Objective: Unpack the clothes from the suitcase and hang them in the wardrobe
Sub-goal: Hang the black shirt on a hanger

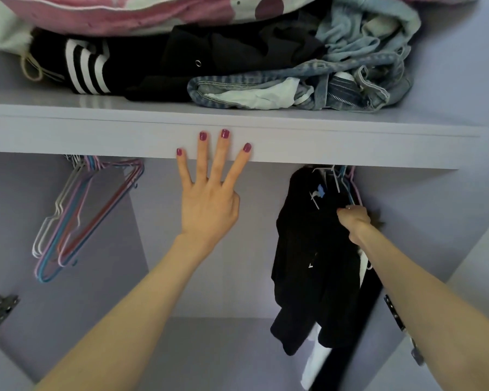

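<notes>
Nearest, two bare forearms reached up from the bottom of the frame. At centre, the left hand (209,193) lay flat, four straight fingers spread against the front edge of the shelf (350,145). Right of centre, the right hand (353,221) was clenched around a black garment (308,249), which hung long axis vertical, hem pointing down, on hangers beneath the shelf. At left hung a bunch of empty hangers (76,213), too overlapped to count. Farther up, folded jeans (308,91) and black clothes (209,57) lay on the shelf.
</notes>
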Available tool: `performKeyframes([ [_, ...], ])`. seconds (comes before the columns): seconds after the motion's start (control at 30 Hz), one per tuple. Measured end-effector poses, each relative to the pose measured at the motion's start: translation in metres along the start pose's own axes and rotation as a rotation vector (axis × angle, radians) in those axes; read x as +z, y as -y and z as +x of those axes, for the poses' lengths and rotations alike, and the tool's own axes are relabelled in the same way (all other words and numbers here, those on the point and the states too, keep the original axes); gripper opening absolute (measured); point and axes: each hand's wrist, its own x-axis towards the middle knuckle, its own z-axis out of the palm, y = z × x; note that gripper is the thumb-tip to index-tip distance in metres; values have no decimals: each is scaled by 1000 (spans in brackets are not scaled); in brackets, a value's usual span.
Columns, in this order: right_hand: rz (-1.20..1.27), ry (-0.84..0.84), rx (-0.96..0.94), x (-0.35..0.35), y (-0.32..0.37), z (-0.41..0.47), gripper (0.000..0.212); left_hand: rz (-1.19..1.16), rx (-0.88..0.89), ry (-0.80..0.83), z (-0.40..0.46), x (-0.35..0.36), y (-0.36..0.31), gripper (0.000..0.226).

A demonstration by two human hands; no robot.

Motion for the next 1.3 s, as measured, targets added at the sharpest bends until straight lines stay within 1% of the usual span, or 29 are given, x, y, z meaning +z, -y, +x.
performKeyframes([
  [0.13,-30,13,-8,2,-8,-7,43,21,-17,45,-1,-3,-2,90],
  [0.27,-85,58,-10,-3,-9,-19,44,21,-35,136,-3,-14,-6,90],
  [0.33,-174,101,-39,-6,-8,-27,45,6,-66,202,-8,-19,-12,92],
  [0.4,-297,114,-110,-12,-9,-43,41,-31,-91,264,-16,-27,-18,92],
  [0.47,-405,102,-203,-16,-11,-61,40,-83,-102,322,-25,-34,-23,87],
  [0.53,-535,51,-329,-20,-17,-81,45,-158,-115,396,-39,-43,-27,77],
  [0.57,-615,18,-392,-21,-21,-91,48,-212,-133,449,-46,-48,-28,71],
  [0.63,-749,-28,-491,-26,-32,-117,52,-310,-165,623,-60,-63,-33,58],
  [0.7,-804,-24,-576,-27,-41,-139,50,-331,-181,745,-76,-71,-36,49],
  [0.77,-815,1,-603,-29,-59,-173,47,-348,-165,828,-95,-88,-40,43],
  [0.97,-798,158,-480,-33,-143,-277,42,-453,-69,1060,-169,-152,-66,34],
  [1.07,-791,216,-421,-40,-192,-321,39,-528,-2,1125,-201,-180,-83,26],
  [1.2,-764,327,-269,-61,-265,-376,38,-582,135,1279,-242,-215,-119,30],
  [1.3,-688,409,-135,-76,-316,-407,36,-598,244,1382,-270,-236,-153,30],
])
